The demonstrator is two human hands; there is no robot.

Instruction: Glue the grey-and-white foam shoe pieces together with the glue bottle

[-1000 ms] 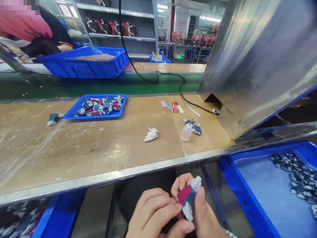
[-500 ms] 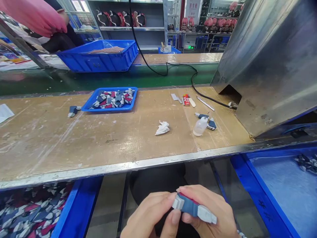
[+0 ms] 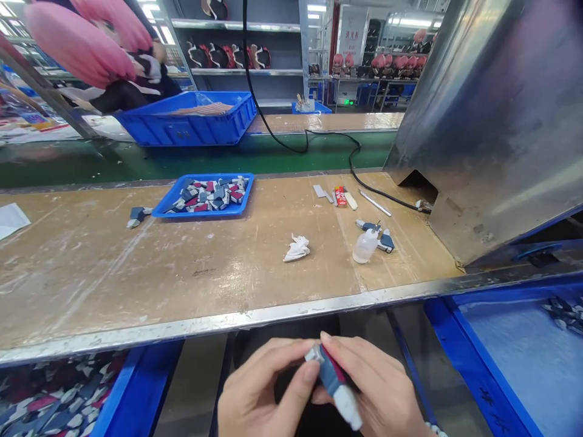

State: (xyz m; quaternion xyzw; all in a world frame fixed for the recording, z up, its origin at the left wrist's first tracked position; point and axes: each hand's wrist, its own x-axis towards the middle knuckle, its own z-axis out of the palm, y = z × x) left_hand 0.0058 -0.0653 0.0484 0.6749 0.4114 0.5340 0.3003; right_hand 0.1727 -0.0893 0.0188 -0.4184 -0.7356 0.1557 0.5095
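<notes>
Both my hands are low in the head view, below the bench edge. Between them is a small plastic model part (image 3: 332, 377), dark blue with a red side and white ends, tilted with one white end pointing down. My left hand (image 3: 259, 388) pinches its upper end between thumb and fingers. My right hand (image 3: 368, 388) holds its other side, fingers curled over it. The lower white end stands free of my fingers. Part of the red side is hidden by my right hand.
The tan workbench (image 3: 182, 267) holds a blue tray (image 3: 200, 213) of similar parts, a plastic squeeze bottle (image 3: 365, 246), crumpled tissue (image 3: 297, 248) and small tools. A steel hood (image 3: 492, 121) stands at right. Blue bins of parts (image 3: 501, 364) sit below. A co-worker's arm shows far left.
The part has turned from lying almost level to tilting steeply, its white end now pointing down. My hands have shifted their grip. The view has moved slightly.
</notes>
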